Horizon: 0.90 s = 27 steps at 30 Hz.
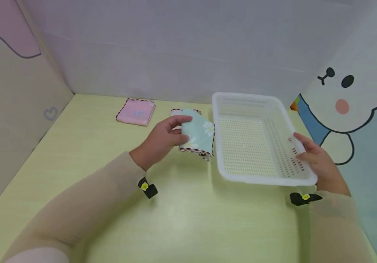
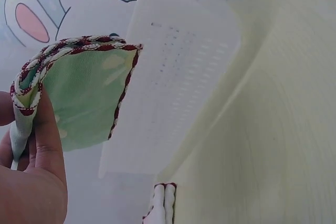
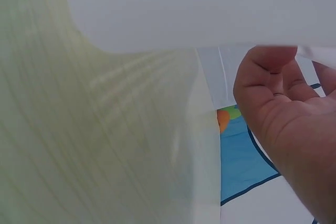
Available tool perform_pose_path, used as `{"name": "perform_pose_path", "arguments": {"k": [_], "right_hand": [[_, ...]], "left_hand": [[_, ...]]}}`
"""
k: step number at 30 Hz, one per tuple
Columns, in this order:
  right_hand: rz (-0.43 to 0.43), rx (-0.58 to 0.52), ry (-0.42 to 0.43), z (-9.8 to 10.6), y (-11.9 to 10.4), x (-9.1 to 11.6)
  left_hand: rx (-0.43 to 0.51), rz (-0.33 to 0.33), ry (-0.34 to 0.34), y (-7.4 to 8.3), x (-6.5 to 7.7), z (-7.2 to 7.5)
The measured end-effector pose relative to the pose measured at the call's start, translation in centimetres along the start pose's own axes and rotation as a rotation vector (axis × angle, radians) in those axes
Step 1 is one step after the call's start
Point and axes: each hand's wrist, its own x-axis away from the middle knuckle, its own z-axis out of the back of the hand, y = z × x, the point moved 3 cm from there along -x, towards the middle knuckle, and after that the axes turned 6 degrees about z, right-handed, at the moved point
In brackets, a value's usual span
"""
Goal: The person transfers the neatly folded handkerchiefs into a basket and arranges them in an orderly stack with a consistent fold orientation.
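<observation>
My left hand (image 1: 162, 140) pinches a folded mint-green cloth (image 1: 199, 133) with white daisies and a dark red and white braided edge. In the left wrist view the cloth (image 2: 86, 90) is bent over between thumb and fingers, raised off the table. My right hand (image 1: 321, 164) grips the right rim of a white plastic basket (image 1: 264, 180) with slotted walls and floor. Nothing lies inside the basket, which appears tilted. From the right wrist, the hand (image 3: 294, 114) shows curled at the basket's wall (image 3: 184, 14). Behind the green cloth, a pale folded cloth (image 1: 176, 112) is partly hidden.
A folded pink cloth (image 1: 136, 112) with a braided edge lies at the back left of the pale yellow table (image 1: 188, 219). A plain wall (image 1: 175, 54) rises along the back edge. Printed panels stand at both sides, the right one with a cartoon figure (image 1: 342, 106).
</observation>
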Motion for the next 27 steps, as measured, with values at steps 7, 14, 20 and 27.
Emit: {"name": "perform_pose_path", "arguments": {"k": [7, 14, 20, 27], "right_hand": [[0.006, -0.057, 0.001, 0.1, -0.2, 0.1], [0.008, -0.069, -0.043, 0.2, -0.4, 0.1], [-0.01, -0.018, -0.016, 0.5, -0.5, 0.1], [-0.027, -0.008, 0.004, 0.7, -0.4, 0.4]], "left_hand": [[0.027, -0.021, -0.037, 1.0, -0.2, -1.5], [0.113, -0.011, -0.091, 1.6, -1.3, -3.1], [0.17, 0.005, -0.131, 1.9, -2.2, -4.7], [0.222, 0.017, -0.16, 2.4, -3.0, -6.7]]}}
